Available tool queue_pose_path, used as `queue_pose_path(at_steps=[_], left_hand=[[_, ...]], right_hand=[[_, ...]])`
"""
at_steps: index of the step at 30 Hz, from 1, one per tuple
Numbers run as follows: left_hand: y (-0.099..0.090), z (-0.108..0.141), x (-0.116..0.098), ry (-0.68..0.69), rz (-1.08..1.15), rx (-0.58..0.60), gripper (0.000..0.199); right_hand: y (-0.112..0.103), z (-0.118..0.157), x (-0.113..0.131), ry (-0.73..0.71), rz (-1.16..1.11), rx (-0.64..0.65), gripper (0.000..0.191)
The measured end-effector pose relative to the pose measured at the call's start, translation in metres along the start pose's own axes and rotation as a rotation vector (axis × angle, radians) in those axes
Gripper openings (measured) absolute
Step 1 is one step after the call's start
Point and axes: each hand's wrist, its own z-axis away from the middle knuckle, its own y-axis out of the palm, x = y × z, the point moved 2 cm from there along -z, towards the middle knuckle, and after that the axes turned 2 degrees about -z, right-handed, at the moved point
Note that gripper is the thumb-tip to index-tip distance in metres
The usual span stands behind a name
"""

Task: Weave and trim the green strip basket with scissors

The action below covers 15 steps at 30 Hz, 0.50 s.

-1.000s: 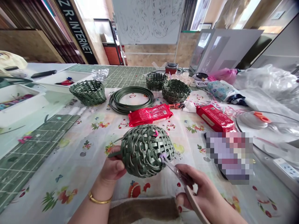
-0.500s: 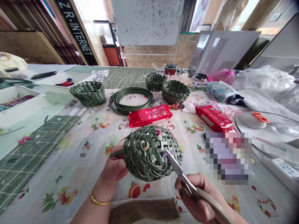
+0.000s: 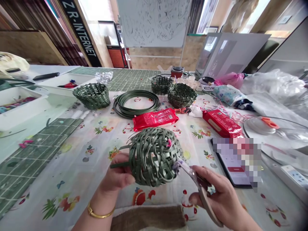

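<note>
A dark green woven basket (image 3: 154,157) is tilted over the table in front of me. My left hand (image 3: 119,175) grips its left side, thumb outside and fingers partly hidden behind loose strips. My right hand (image 3: 214,189) holds a pair of scissors (image 3: 201,189) with pale handles. The blade tips touch a purple twist tie (image 3: 176,166) on the basket's lower right. A pink tie (image 3: 169,142) sticks out higher up on the weave.
Beyond the basket lie red wipe packets (image 3: 156,118), a coil of green strip (image 3: 137,103) and more woven baskets (image 3: 91,96). To the right rests a phone (image 3: 234,166). White trays (image 3: 19,109) stand at the left. A brown cloth (image 3: 149,218) lies at the near edge.
The basket has turned, bringing the purple tie to its lower right edge. My right hand has shifted right and its grip on the scissors has spread wider.
</note>
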Motion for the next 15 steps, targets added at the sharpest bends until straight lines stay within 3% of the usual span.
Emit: queue_pose_path(at_steps=[2, 4, 10, 12, 15], left_hand=[[0.0, 0.0, -0.002, 0.008, -0.057, 0.019, 0.029], [0.001, -0.001, -0.002, 0.005, -0.045, 0.01, 0.027], [-0.004, 0.0, 0.002, -0.066, 0.001, 0.042, 0.023], [-0.007, 0.001, 0.003, -0.054, 0.034, 0.018, 0.024], [-0.009, 0.001, 0.004, -0.025, 0.132, -0.031, 0.03]], right_hand=[[-0.004, -0.004, 0.003, -0.103, 0.176, 0.035, 0.051], [-0.006, -0.006, 0.004, -0.119, 0.268, 0.078, 0.052], [-0.008, -0.005, 0.0, -0.109, 0.309, 0.164, 0.047], [-0.011, -0.006, -0.006, -0.093, 0.29, 0.136, 0.048], [-0.019, -0.007, -0.024, 0.101, 0.37, -0.011, 0.045]])
